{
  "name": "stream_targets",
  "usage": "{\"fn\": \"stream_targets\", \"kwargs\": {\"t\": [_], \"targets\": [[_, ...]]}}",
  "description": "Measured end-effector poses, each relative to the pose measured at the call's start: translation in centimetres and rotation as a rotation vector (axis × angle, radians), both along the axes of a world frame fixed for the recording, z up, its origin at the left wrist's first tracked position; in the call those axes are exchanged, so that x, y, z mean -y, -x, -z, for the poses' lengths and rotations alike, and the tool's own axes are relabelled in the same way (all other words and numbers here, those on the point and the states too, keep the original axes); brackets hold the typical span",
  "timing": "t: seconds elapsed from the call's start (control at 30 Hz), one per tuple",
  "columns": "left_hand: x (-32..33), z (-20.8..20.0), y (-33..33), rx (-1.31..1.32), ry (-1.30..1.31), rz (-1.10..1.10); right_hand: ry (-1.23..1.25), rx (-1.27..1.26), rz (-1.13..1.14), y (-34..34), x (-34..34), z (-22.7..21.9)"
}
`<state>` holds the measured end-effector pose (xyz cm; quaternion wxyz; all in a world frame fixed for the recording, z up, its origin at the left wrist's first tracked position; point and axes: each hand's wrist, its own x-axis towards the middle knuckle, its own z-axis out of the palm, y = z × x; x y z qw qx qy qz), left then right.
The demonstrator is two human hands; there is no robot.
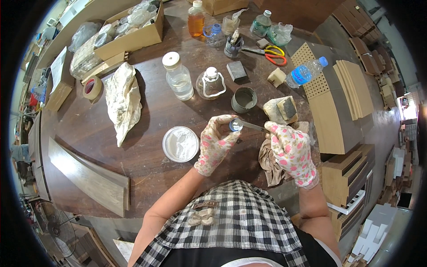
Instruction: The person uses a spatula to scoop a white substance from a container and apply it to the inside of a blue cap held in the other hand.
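Left hand [213, 146] and right hand [292, 151] face each other, fingers [222, 119] curled, forearms [172, 199] angled inward.

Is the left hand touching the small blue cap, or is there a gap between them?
Touching. The head view shows the gloved left hand holding the small blue cap between thumb and fingers.

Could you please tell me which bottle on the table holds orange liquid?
The pale-capped bottle at the far side, just left of the clear blue-topped container; no other bottle shows orange contents.
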<state>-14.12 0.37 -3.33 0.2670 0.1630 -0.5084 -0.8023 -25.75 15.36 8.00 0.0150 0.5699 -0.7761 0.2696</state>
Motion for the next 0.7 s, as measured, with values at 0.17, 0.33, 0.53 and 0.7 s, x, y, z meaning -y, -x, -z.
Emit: {"fn": "stream_targets", "kwargs": {"t": [0.17,0.33,0.53,0.7], "targets": [[0.1,-0.1,-0.1,0.004,0.017,0.0,-0.011,0.046,0.003,-0.3,0.2,0.0],[0.1,0.2,-0.1,0.016,-0.008,0.005,0.053,0.026,-0.003,0.1,0.4,0.5],[0.2,0.7,-0.2,-0.007,-0.008,-0.003,0.005,0.055,-0.022,0.0,0.4,0.7],[0.2,0.6,-0.2,0.039,0.021,-0.001,-0.003,0.013,-0.014,0.2,0.3,1.2]]}}
